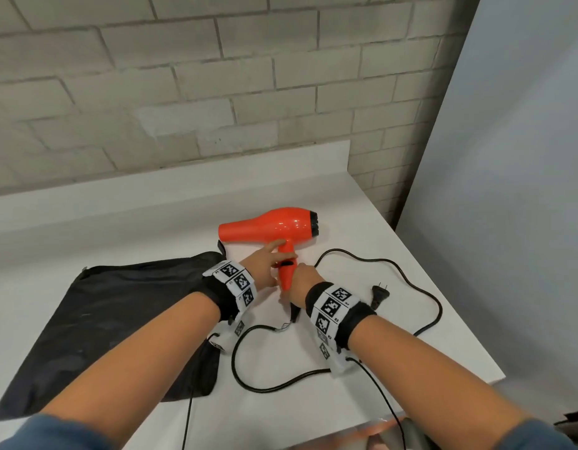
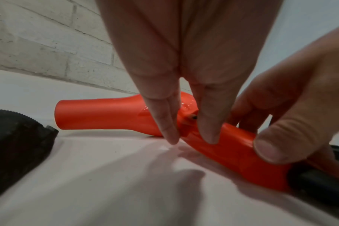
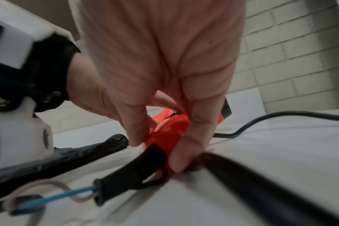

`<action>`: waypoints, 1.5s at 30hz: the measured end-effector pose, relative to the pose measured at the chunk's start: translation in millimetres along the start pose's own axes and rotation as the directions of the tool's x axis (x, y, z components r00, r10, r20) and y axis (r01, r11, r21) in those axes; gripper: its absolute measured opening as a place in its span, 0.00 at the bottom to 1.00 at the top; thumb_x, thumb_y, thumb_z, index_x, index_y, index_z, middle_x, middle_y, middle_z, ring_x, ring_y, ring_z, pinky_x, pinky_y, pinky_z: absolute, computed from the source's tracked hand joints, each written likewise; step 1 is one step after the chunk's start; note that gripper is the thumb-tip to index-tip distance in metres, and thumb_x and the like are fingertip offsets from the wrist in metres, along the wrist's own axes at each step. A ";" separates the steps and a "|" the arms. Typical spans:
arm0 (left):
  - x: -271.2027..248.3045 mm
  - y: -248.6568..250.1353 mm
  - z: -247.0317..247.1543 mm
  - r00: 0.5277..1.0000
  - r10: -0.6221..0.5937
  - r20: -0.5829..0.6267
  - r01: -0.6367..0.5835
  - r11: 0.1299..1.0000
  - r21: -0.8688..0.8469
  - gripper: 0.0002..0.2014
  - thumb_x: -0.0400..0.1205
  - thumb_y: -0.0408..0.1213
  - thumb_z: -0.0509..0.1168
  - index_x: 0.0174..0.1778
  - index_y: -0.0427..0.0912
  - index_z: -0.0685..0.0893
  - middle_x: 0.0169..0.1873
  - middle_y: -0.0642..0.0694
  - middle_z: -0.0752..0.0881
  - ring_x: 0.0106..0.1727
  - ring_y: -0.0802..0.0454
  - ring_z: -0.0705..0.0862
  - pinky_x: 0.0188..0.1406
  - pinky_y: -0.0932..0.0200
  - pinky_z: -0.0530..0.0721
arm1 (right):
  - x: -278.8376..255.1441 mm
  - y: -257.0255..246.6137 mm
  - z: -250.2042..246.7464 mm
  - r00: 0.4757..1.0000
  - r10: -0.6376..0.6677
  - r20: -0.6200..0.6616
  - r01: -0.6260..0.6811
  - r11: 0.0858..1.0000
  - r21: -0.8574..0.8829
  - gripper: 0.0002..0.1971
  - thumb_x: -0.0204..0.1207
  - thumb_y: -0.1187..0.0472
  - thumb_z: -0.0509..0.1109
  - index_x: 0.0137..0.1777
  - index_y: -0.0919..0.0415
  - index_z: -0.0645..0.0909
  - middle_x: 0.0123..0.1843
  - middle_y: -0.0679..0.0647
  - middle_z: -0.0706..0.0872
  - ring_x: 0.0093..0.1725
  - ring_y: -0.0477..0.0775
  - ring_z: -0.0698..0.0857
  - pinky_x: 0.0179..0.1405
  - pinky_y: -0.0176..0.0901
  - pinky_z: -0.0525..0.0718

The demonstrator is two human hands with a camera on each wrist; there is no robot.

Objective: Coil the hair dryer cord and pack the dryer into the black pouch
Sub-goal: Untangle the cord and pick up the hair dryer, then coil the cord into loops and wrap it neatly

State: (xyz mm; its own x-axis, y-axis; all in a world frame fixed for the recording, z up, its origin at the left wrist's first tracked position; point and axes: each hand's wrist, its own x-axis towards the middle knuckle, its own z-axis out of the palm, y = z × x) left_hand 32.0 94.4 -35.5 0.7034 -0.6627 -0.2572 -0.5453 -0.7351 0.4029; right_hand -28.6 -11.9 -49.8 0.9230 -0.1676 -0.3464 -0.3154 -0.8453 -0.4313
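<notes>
Black wristbands (image 1: 356, 320), tag markers (image 1: 236, 281), blue sleeves (image 1: 24, 433)

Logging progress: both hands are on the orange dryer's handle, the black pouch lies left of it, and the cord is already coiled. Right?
No: the head view shows the cord uncoiled on the table. The left hand and right hand are on the dryer's handle, pouch to its left.

Glossy orange plastic hair dryer (image 1: 281, 227), matt black cloth pouch (image 1: 118, 303), smooth black cord (image 1: 268, 389), smooth white table (image 1: 362, 222), rough brick wall (image 1: 216, 92).

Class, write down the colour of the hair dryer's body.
The hair dryer is bright orange-red, with a glossy body. The head view shows it best.
</notes>
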 end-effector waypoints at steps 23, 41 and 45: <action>19.3 46.4 -38.4 0.930 0.101 -0.352 -0.253 0.872 -0.418 0.27 0.73 0.36 0.67 0.69 0.41 0.71 0.61 0.42 0.80 0.61 0.47 0.79 0.65 0.55 0.74 | -60.9 10.5 -99.0 0.857 -0.139 -0.495 0.410 0.767 0.494 0.34 0.72 0.63 0.72 0.75 0.59 0.61 0.50 0.49 0.78 0.43 0.49 0.80 0.43 0.29 0.79; -52.3 57.9 -34.2 0.944 -0.032 -0.329 -0.132 0.876 -0.465 0.08 0.78 0.43 0.66 0.51 0.49 0.78 0.37 0.51 0.84 0.38 0.53 0.83 0.32 0.76 0.78 | -62.6 -10.4 -105.1 0.827 -0.373 -0.420 0.542 0.726 0.423 0.19 0.74 0.63 0.69 0.65 0.55 0.77 0.41 0.57 0.80 0.34 0.53 0.80 0.38 0.38 0.80; -56.6 54.4 -33.6 0.934 -0.069 -0.349 -0.102 0.887 -0.450 0.11 0.78 0.43 0.66 0.55 0.49 0.79 0.42 0.54 0.83 0.46 0.55 0.81 0.44 0.65 0.75 | -58.5 -8.0 -104.3 0.853 -0.345 -0.392 0.515 0.682 0.519 0.13 0.73 0.65 0.71 0.56 0.53 0.79 0.41 0.57 0.81 0.39 0.56 0.82 0.46 0.48 0.83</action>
State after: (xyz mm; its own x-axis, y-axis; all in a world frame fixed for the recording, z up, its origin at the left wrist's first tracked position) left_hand -22.2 96.8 30.5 0.8544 -0.5181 0.0387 -0.3504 -0.5196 0.7792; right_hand -57.1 -48.2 60.8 0.9824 -0.0505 0.1799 0.1452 -0.3998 -0.9050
